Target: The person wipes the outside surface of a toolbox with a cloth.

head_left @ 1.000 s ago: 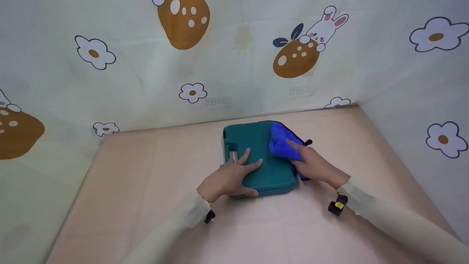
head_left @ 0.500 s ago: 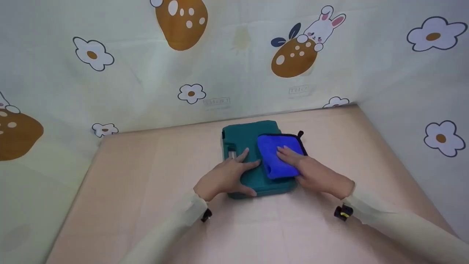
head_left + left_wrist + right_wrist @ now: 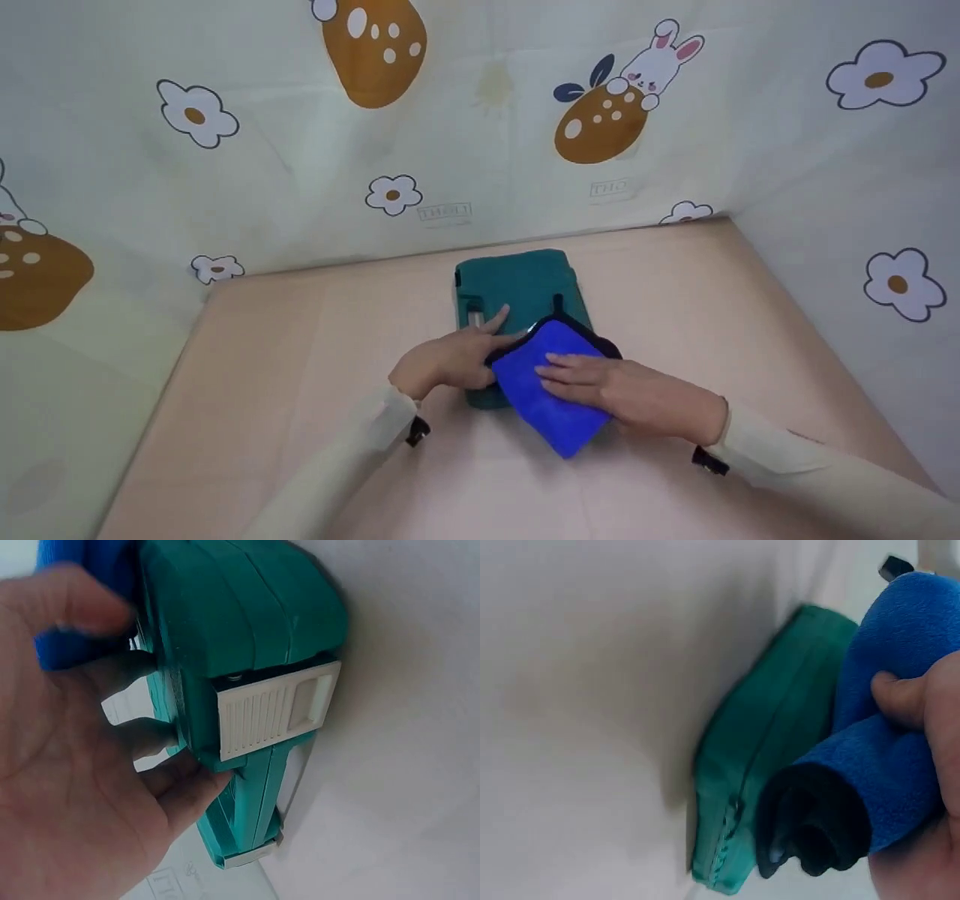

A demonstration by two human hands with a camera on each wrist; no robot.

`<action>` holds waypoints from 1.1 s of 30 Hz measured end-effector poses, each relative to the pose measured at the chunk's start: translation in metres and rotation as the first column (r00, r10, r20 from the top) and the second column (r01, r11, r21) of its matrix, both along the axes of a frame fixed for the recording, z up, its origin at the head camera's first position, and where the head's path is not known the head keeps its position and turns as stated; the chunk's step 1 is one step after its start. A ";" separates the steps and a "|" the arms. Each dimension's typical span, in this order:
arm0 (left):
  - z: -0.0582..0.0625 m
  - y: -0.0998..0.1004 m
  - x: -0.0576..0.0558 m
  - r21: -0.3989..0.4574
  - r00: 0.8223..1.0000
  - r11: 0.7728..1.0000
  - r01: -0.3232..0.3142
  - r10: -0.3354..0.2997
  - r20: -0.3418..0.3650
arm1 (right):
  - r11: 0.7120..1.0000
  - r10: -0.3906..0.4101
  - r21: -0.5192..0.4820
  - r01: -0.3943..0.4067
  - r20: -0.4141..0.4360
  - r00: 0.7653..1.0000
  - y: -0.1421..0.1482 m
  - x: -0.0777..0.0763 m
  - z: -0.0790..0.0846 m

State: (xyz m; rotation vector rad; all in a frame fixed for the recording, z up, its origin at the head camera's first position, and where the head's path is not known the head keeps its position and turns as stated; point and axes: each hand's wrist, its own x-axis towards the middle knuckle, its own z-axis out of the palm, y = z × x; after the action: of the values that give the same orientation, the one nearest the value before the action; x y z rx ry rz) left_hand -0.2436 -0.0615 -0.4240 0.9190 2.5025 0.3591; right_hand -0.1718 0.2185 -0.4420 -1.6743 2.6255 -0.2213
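A green plastic carrying case (image 3: 517,281) lies flat on the table, with its handle side to the left. My left hand (image 3: 454,360) rests on that side, fingers straight across the lid. The left wrist view shows those fingers beside the pale latch (image 3: 277,709), fingertips reaching the handle (image 3: 259,795). My right hand (image 3: 652,394) holds a blue cloth (image 3: 540,409) with black edging and a small loop over the near part of the case. In the right wrist view the thumb pinches the bunched cloth. The cloth hides the near right part of the lid and some left fingers.
The table (image 3: 300,360) has a pale pinkish cover. Behind and at both sides hangs a light curtain (image 3: 495,150) printed with flowers and rabbits. Small black devices (image 3: 709,460) are strapped at both wrists.
My right hand has swept the cloth from the far right of the lid leftward and down to the near edge, across the left fingers. The case and left hand stay nearly in place.
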 end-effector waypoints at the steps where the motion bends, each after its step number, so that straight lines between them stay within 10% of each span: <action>1: 0.000 0.000 0.000 0.011 1.000 1.000 0.003 -0.003 -0.007 | 0.999 0.032 0.007 -0.032 -0.031 0.999 -0.003 0.001 -0.002; 13: 0.001 0.002 -0.003 -0.022 0.996 1.000 0.016 -0.018 -0.091 | 0.970 0.231 0.154 -0.189 -0.323 0.918 -0.048 0.003 -0.012; 23: 0.009 0.001 -0.003 -0.093 0.997 0.995 0.032 -0.039 -0.073 | 0.963 0.265 0.154 -0.223 -0.371 0.890 -0.072 0.003 -0.026; 33: 0.005 -0.001 -0.003 0.075 0.998 0.996 -0.048 0.050 -0.034 | 0.966 0.258 0.123 -0.228 -0.384 0.887 -0.096 0.003 -0.032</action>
State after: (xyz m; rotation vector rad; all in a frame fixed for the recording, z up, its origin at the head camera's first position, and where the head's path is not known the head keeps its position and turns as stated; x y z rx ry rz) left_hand -0.2467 -0.0627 -0.4186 0.9013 2.5637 0.4583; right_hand -0.1687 0.1226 -0.4740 -2.1986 2.5894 0.2479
